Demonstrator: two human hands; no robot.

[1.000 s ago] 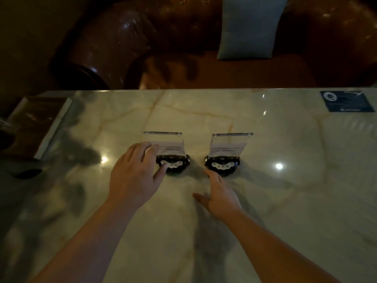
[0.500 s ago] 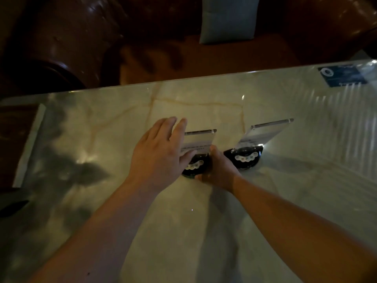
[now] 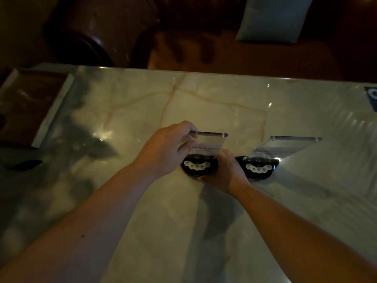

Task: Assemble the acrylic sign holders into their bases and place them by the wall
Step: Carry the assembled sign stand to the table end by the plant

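Two clear acrylic sign holders stand in round black bases on the pale marble table [image 3: 204, 221]. My left hand [image 3: 165, 148] pinches the upper left corner of the left acrylic panel [image 3: 210, 142]. Its black base [image 3: 196, 166], with small white buttons on the front, is gripped from the right side by my right hand [image 3: 223, 172]. The right acrylic panel [image 3: 289, 146] leans in its own black base [image 3: 259, 167], untouched, just to the right of my right hand.
A dark wooden tray [image 3: 34, 103] lies at the table's left edge. A blue card [image 3: 372, 98] sits at the far right. Beyond the far edge are a brown leather sofa [image 3: 102, 27] and a pale cushion [image 3: 273, 17].
My left hand has moved from covering the left holder to pinching its panel's top corner. My right hand shifted from near the right base to grip the left base.
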